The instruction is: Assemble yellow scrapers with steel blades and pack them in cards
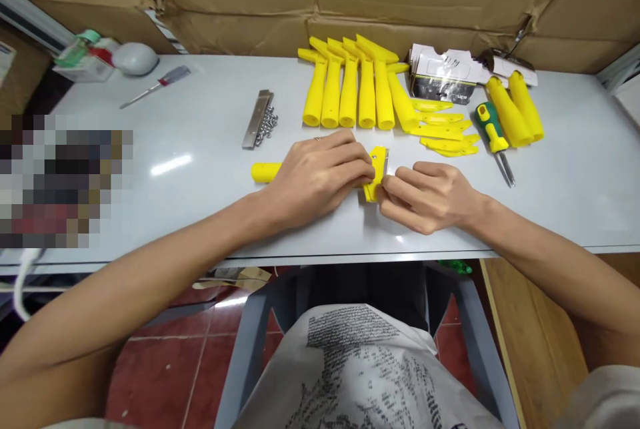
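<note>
A yellow plastic scraper (378,163) lies crosswise near the front of the table, its handle to the left and its wide head to the right. My left hand (320,179) is wrapped over the handle and neck, hiding most of them. At the head's right edge a thin metal blade (387,161) shows, and a small screw sits in the head's face. The fingers of my right hand (430,197) are curled and pinched at the lower part of that blade edge; their tips are partly hidden.
Behind my hands stand several yellow scraper handles (350,92), with loose yellow cover pieces (445,129) beside them. A blade box (443,75), a green-yellow screwdriver (493,129) and two handles lie right. Screws (267,125), metal strips (259,119) and another screwdriver (160,85) lie left.
</note>
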`<state>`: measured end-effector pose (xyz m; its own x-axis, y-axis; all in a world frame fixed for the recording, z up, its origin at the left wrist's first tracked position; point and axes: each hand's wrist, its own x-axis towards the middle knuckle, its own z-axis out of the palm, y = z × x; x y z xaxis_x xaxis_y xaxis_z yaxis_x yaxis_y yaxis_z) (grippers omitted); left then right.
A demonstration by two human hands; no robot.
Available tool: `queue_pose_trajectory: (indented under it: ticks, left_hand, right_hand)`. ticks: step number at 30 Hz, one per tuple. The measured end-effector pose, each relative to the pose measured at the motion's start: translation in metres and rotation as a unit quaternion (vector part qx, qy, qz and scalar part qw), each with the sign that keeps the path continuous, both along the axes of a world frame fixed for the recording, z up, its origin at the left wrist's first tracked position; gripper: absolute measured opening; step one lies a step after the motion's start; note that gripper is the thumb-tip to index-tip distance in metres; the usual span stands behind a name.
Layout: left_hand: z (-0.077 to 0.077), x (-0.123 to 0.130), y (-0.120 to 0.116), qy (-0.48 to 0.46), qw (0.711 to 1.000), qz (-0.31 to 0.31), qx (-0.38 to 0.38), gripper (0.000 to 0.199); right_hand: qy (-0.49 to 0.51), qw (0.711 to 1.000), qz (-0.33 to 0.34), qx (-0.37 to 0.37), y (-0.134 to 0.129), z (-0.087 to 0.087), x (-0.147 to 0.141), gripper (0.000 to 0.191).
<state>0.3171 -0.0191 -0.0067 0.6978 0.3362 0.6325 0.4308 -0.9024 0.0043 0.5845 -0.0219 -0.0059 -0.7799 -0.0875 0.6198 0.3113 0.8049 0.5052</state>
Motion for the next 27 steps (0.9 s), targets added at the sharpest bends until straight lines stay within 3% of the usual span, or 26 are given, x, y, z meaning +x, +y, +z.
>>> queue_pose_trajectory:
  ticks: [6,10,14,19,23,27]
  left_hand:
    - [-0.002,0.0,0.001,-0.035,0.996,-0.042,-0.064,0.018]
    - [0.007,-0.005,-0.001,-0.031,0.987,-0.073,-0.139,0.016]
    - [0.016,-0.012,-0.002,-0.004,0.979,-0.065,-0.192,0.02]
    - [0.005,-0.009,0.002,-0.026,0.991,-0.073,-0.107,0.02]
    - [-0.002,-0.004,0.002,-0.068,0.995,-0.037,-0.055,0.018]
    - [0.003,-0.001,-0.003,-0.117,0.989,0.0,-0.09,0.02]
  right_hand:
    - [0.001,1.0,0.001,-0.01,0.0,-0.001,0.0,0.035]
    - [-0.008,1.0,0.003,-0.014,0.001,-0.001,0.001,0.033]
    - [0.001,1.0,-0.023,-0.007,0.002,-0.001,0.002,0.03]
    - [0.077,0.995,-0.018,-0.067,0.006,-0.007,0.001,0.028]
    - [0.137,0.981,-0.062,-0.121,0.01,-0.012,-0.001,0.023]
    - [0.174,0.965,-0.061,-0.189,0.01,-0.012,-0.003,0.02]
